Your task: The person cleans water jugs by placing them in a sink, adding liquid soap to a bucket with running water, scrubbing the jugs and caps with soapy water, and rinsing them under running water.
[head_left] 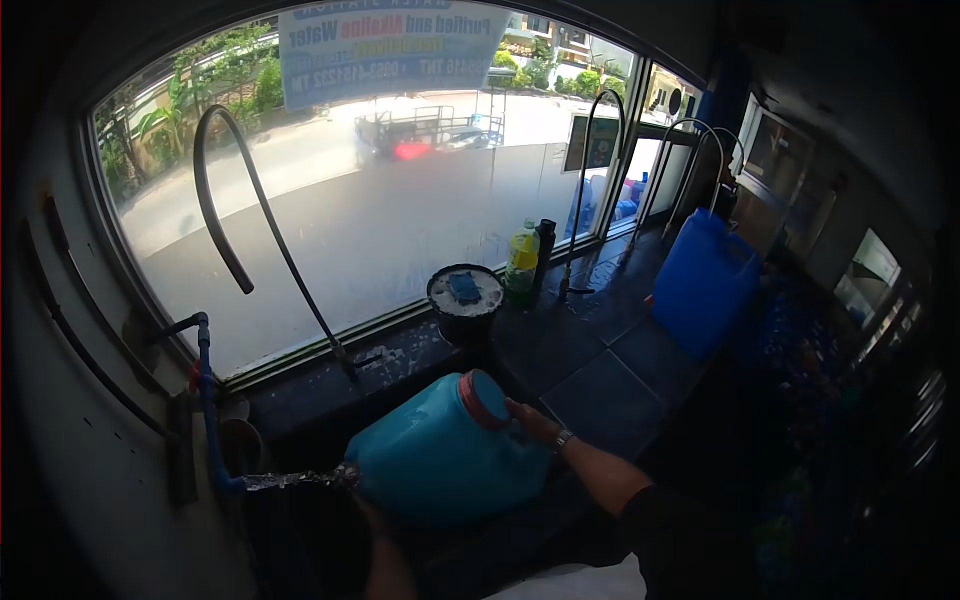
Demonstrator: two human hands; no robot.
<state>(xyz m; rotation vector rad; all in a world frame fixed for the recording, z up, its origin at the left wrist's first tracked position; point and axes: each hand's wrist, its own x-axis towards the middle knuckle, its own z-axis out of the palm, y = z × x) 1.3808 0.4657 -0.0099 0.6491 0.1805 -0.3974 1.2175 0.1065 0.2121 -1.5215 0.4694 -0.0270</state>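
Note:
A large turquoise jug (440, 455) with a red-rimmed cap (484, 400) lies tilted over the dark sink area. My right hand (535, 424), with a watch at the wrist, is closed on the jug beside its cap, at the handle side. Low at the jug's left side is my left hand (368, 515), in deep shadow; its fingers are hidden by the jug and the dark. Water (300, 480) streams from a blue pipe (207, 400) on the left against the jug's lower left end.
Behind the jug stand a black bucket (466, 322) with suds and a blue sponge (464, 288), a yellow-green bottle (522, 262) and a black bottle (545, 245). A blue container (705, 285) stands on the tiled counter (600, 390). Curved hoses (250, 170) rise before the window.

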